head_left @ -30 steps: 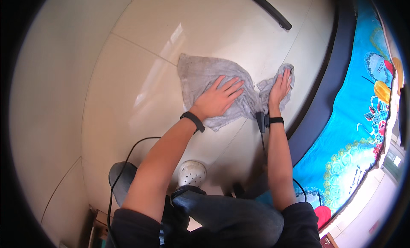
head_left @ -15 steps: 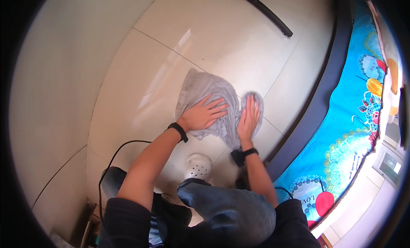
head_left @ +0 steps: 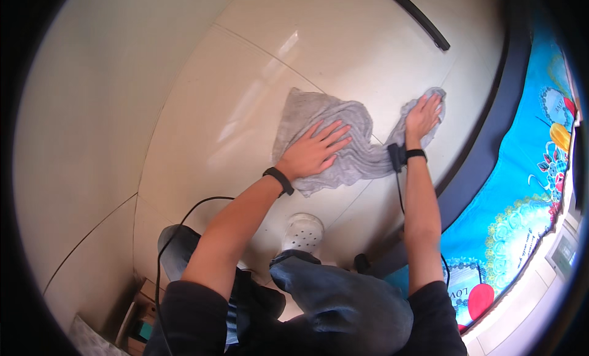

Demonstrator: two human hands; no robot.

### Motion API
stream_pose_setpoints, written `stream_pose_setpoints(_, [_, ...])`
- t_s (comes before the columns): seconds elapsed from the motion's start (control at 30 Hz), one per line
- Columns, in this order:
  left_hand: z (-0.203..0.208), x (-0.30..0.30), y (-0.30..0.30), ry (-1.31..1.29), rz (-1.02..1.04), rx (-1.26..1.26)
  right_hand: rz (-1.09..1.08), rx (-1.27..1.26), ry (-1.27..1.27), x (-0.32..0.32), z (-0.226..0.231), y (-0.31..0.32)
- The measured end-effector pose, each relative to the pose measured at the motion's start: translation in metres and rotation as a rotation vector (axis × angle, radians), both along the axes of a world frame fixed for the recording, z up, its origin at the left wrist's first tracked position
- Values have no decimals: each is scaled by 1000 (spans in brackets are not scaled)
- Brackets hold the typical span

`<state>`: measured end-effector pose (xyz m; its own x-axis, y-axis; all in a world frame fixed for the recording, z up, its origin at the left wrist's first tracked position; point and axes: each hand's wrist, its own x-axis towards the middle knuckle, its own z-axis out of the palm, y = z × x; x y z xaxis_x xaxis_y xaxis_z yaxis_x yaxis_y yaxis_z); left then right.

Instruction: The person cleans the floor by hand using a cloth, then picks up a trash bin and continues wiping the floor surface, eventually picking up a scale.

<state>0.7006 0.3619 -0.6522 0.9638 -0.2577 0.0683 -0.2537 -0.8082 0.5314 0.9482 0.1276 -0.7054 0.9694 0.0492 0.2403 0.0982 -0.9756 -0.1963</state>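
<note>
A grey cloth (head_left: 300, 120) lies spread and wrinkled on the pale tiled floor (head_left: 245, 55). My left hand (head_left: 316, 150) rests flat on its broad left part, fingers spread. Farther out to the right, my right hand (head_left: 423, 117) presses down on the other end of the same cloth, its fingers stretched out. A twisted strip of cloth links the two parts. Both wrists wear black bands, and a small black device with a cable (head_left: 396, 156) sits beside the right one.
A white clog with holes (head_left: 304, 232) is on my foot below the cloth. To the right runs a dark bed frame edge (head_left: 475, 153) with a blue patterned cover (head_left: 515, 184). A black curved furniture leg (head_left: 426, 22) stands at the far side, and a wall (head_left: 92, 98) rises at left.
My right hand has slid outward to the right and away, dragging its end of the cloth and stretching the strip between. The whole view has shifted slightly left.
</note>
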Motion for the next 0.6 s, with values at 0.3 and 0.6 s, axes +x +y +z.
stream_pose_setpoints(0.3, [-24, -27, 26, 8, 66, -49, 365, 112, 155, -138, 4, 13])
stream_pose_setpoints(0.6, [-7, -55, 133, 44, 275, 90, -2, 32, 76, -61, 14, 102])
